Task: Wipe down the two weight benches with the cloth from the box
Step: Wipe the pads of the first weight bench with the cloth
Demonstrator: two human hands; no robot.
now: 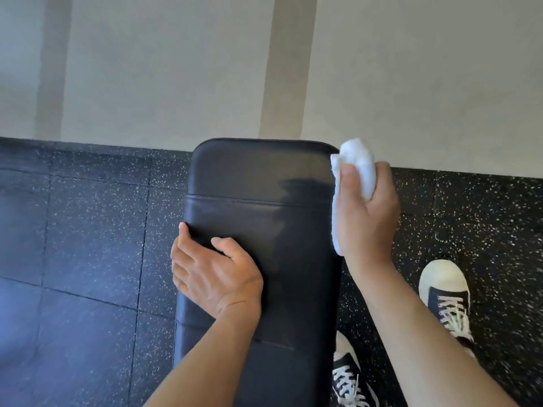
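Your right-hand fingers (351, 179) are curled round a bunched white cloth (357, 165), thumb pinching it from the near side, and your right hand (367, 212) holds it against the far right corner of the weight bench (264, 207). A tail of cloth hangs below the wrist along the right edge. Your left hand (214, 274) rests on the left edge, thumb flat on the pad, the other fingers bent over the side. The pad is black, smooth, leather-like, with rounded corners and stitched cross seams. It stands on a dark speckled rubber floor (88, 230) against a pale wall (176, 69). Your black-and-white laced sneakers (446, 298) stand right of the bench.
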